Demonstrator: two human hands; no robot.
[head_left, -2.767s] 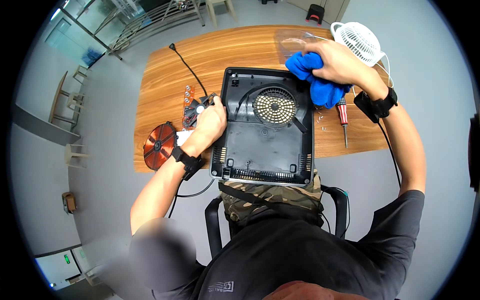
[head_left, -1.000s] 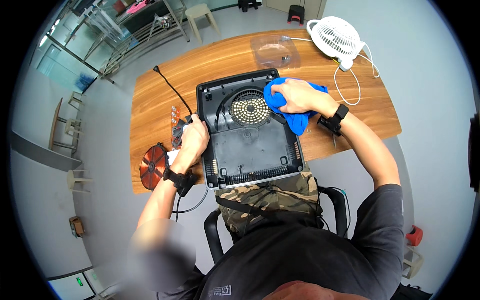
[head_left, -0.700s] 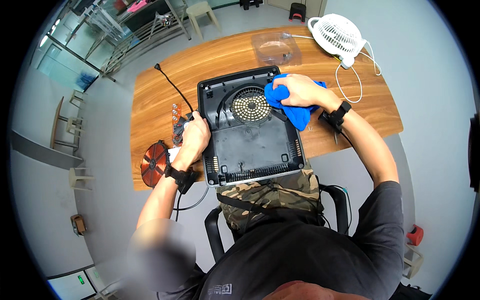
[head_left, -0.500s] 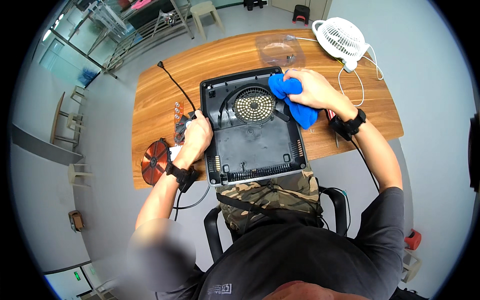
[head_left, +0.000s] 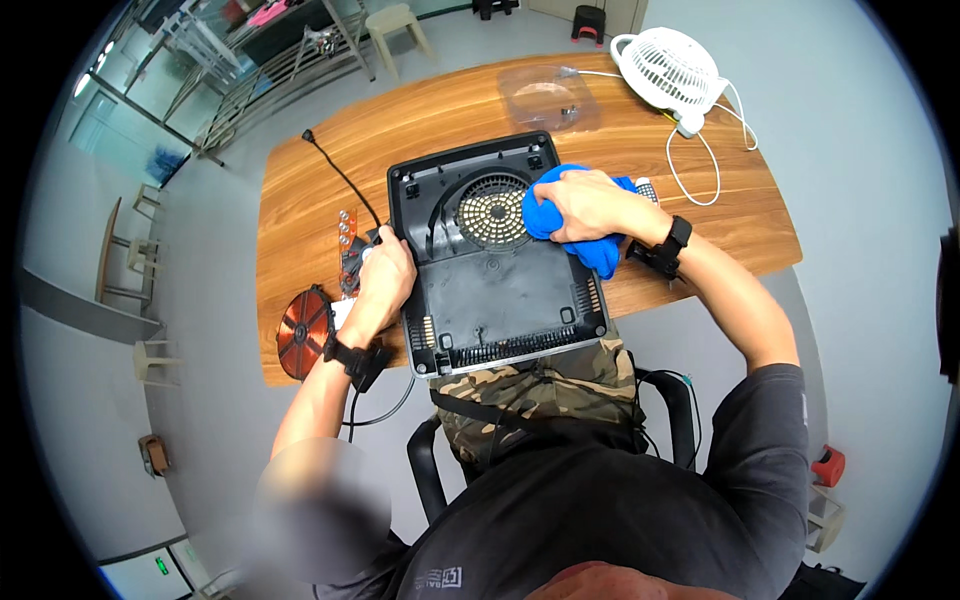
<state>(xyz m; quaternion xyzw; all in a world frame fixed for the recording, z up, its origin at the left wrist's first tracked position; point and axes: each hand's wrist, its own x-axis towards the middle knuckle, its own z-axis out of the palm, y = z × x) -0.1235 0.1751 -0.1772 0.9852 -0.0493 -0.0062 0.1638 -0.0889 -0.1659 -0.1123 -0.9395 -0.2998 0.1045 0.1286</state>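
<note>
Shirt (head_left: 600, 470), bottom of the frame: small pale print (head_left: 440, 579) on the front. Casing (head_left: 495, 310), centre, hollow side up: no writing legible. Left hand (head_left: 388, 275), left of centre: fingers curled on the casing's left rim, gripping it. Right hand (head_left: 590, 205), right of centre: closed over bunched cloth (head_left: 541, 215) at the right rim, beside the grille (head_left: 497, 212). Step in hand, as judged: wiping. Next move calls for firm support and light cloth pressure. Fan (head_left: 668, 70), upper right: no label legible
</note>
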